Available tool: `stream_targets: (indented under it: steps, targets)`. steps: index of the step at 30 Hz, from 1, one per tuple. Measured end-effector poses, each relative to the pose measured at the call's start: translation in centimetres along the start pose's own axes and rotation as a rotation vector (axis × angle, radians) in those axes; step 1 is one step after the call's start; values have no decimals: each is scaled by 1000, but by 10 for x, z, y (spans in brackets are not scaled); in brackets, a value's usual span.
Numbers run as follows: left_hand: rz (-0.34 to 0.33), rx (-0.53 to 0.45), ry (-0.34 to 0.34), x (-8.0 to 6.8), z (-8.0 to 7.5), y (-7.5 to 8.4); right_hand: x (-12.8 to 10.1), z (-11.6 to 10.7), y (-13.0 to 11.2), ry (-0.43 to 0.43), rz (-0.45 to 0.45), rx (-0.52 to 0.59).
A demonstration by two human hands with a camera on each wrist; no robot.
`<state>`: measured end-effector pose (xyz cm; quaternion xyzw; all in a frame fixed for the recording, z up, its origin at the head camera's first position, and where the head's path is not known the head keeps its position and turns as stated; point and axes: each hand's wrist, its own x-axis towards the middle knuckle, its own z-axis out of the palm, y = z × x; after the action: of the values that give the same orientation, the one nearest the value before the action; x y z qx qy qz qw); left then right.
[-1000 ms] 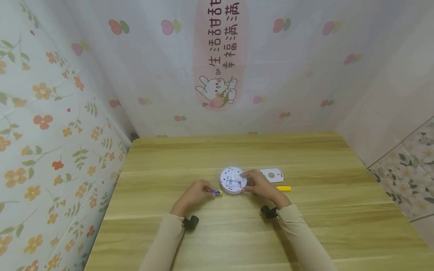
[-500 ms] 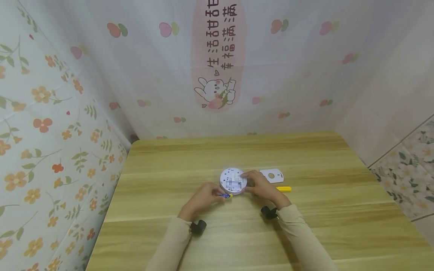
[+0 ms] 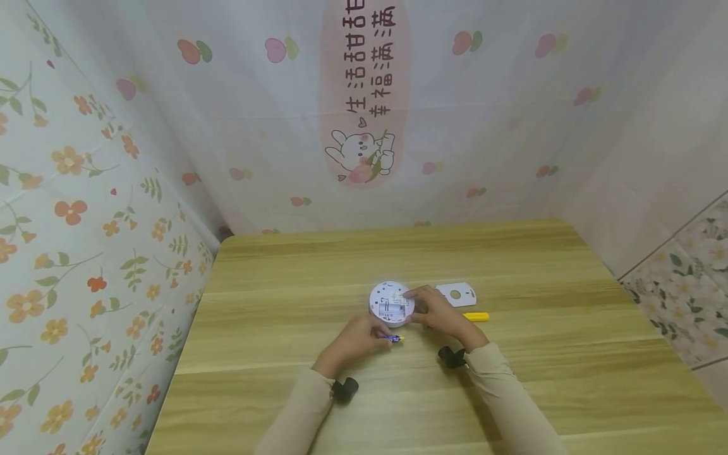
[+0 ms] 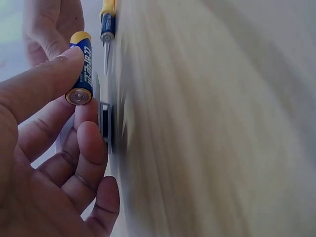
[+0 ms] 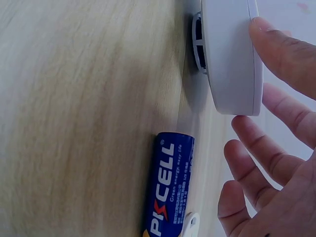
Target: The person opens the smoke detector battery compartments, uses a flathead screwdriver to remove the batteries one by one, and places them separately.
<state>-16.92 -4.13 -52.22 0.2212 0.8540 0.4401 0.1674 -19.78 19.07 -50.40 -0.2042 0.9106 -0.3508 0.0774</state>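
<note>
The work area is bounded at the back by a white cloth (image 3: pixel 273 145), on which coloured fruit, lettering and a rabbit are printed, and at the left by a flowered cloth (image 3: pixel 68 253). Below these, a wood-grained table (image 3: pixel 284 272) is seen. Two beige sleeves (image 3: pixel 512 398) are extended over it from the near side. By the right hand (image 3: pixel 440 311), the rim of the disc is gripped, the thumb and fingers being bent about its right side and part of its upper face being covered. In the left hand (image 3: pixel 355 341), the held battery is pinched between thumb and fingertips, the remaining fingers being loosely curled. The white disc (image 3: pixel 388 302) is laid on the table between the hands, its open bay turned upward and its vented side downward. A white plate (image 3: pixel 466 297) with a round hole is placed beyond the right hand. A small black camera is worn at each wrist. A yellow screwdriver (image 3: pixel 476 316) is partly hidden by the right hand. The held battery (image 4: pixel 84 61), blue with a yellow end, is positioned just in front of the disc, yellow end to the right. A loose battery (image 5: pixel 168 182) is seen lying near the screwdriver.
</note>
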Motion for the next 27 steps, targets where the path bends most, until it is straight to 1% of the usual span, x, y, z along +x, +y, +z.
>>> stream_targets:
  steps: [3, 8, 14, 21, 25, 27]
  targets:
    - [-20, 3, -6, -1, 3, 2, 0, 0, 0, -4, 7, 2]
    - [-37, 63, -3, -2, 7, 7, -1, 0, -2, -3, 10, 2]
    - [1, 149, -1, -1, 12, 11, -1, 0, -2, 2, -1, -3]
    - [57, 301, 14, 1, 20, 11, -1, -2, -4, 2, -2, 0]
    - [49, 348, 15, 0, 23, 12, -1, -2, -5, -6, 10, -10]
    - [45, 356, 16, 0, 24, 13, 0, -2, -5, -10, 21, -12]
